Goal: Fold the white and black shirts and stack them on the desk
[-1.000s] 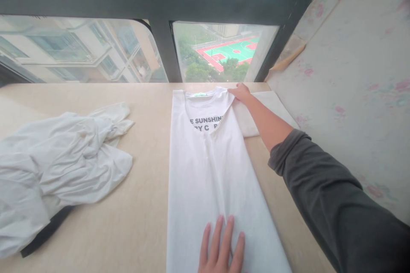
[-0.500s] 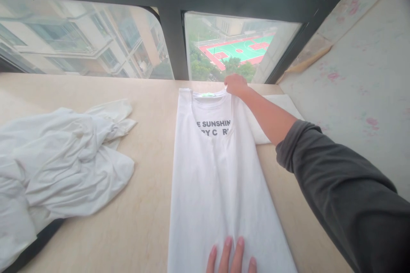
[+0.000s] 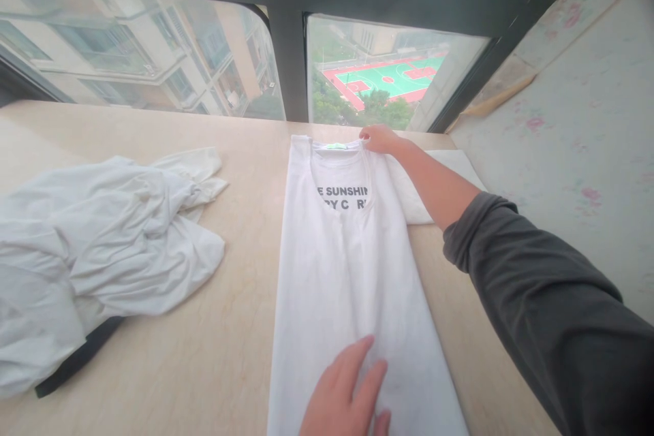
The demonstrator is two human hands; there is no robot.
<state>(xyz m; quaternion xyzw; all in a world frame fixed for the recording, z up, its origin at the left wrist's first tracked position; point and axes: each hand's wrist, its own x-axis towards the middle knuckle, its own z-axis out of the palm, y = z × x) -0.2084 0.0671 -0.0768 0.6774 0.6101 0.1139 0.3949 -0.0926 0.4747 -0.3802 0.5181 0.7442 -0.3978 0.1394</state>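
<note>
A white T-shirt (image 3: 319, 286) lies lengthwise in front of me, its left side folded in to a straight edge. Dark lettering shows inside the wide neckline, and one sleeve sticks out to the right under my forearm. At the far end, my right hand (image 3: 379, 139) pinches the shirt's shoulder beside the collar. My left hand (image 3: 347, 395) is over the lower front of the shirt, fingers apart and holding nothing; whether it touches the cloth I cannot tell. The bottom hem is out of view.
Crumpled white clothing (image 3: 117, 231) is heaped on the left of the pale tabletop (image 3: 225, 354), with a dark strip (image 3: 82, 357) poking out beneath. Dark-framed windows (image 3: 296, 68) border the far edge. A floral-papered wall (image 3: 577, 150) stands on the right.
My left hand has moved up the shirt and turned, showing more of its back. The right hand keeps its place at the shoulder. The view has shifted slightly.
</note>
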